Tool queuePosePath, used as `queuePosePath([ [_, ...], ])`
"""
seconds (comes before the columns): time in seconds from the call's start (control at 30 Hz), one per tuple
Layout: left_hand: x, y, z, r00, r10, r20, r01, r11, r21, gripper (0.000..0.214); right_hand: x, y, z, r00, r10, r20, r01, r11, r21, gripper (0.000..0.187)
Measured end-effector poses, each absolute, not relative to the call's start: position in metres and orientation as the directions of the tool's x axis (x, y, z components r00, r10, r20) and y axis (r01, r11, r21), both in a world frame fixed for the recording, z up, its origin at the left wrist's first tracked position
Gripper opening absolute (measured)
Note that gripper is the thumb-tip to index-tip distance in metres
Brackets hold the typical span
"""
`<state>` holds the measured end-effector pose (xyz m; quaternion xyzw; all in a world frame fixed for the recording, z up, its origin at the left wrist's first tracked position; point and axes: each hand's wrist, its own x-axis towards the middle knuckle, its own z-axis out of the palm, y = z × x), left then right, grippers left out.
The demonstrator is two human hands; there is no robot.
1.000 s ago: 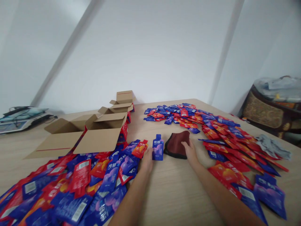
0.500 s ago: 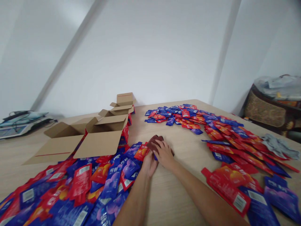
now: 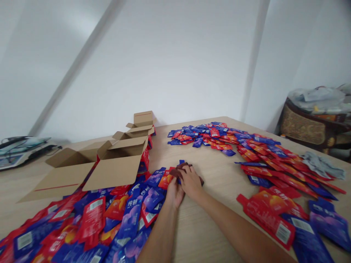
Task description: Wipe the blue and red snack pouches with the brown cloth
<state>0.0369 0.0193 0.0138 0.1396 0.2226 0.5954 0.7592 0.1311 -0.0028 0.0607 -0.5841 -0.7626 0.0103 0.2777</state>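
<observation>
A brown cloth (image 3: pixel 178 171) lies under the fingers of my right hand (image 3: pixel 191 181), which are bent round it and press it against a blue pouch (image 3: pixel 181 162). Only small blue bits of that pouch show, above the cloth and between my hands. My left hand (image 3: pixel 175 191) is closed below it, palm turned up, holding the pouch from underneath. Close by on the left, a red pouch with orange fruit (image 3: pixel 166 178) lies at the edge of a large heap of red and blue pouches (image 3: pixel 91 219).
Open cardboard boxes (image 3: pixel 112 171) stand in a row at left. More red and blue pouches (image 3: pixel 257 155) spread along the right side, with a grey glove-like cloth (image 3: pixel 323 166) on them. A patterned chair (image 3: pixel 300 122) holding plastic bags stands beyond the table's right edge.
The brown cloth has shifted in my hands, and a blue pouch end now shows above it. My hands stay together in nearly the same place. The whole view has tilted slightly.
</observation>
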Motion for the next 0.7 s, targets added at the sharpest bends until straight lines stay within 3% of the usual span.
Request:
queuePosePath([
  [0.23, 0.034, 0.013, 0.016, 0.224, 0.955, -0.193, -0.786, 0.294, 0.543, 0.015, 0.144, -0.050, 0.054, -0.243, 0.907, 0.345, 0.839, 0.375, -0.394, 0.032],
  [0.4, 0.042, 0.003, 0.025, 0.064, 0.991, -0.117, -0.636, 0.131, 0.761, 0.020, 0.173, -0.067, 0.064, -0.343, 0.925, 0.164, 0.657, 0.361, -0.662, 0.023],
  [0.5, 0.052, 0.002, 0.025, 0.053, 0.992, -0.116, -0.466, 0.128, 0.876, 0.009, 0.193, -0.069, 0.072, -0.183, 0.941, 0.284, 0.612, 0.335, -0.716, 0.027],
  [0.6, 0.052, 0.000, 0.024, 0.090, 0.986, -0.143, -0.363, 0.166, 0.917, 0.009, 0.213, -0.072, 0.078, -0.046, 0.861, 0.507, 0.695, 0.392, -0.603, 0.032],
  [0.7, 0.039, -0.006, 0.026, 0.109, 0.976, -0.190, -0.255, 0.212, 0.943, 0.011, 0.223, -0.074, 0.083, -0.004, 0.796, 0.605, 0.775, 0.384, -0.501, 0.041],
])
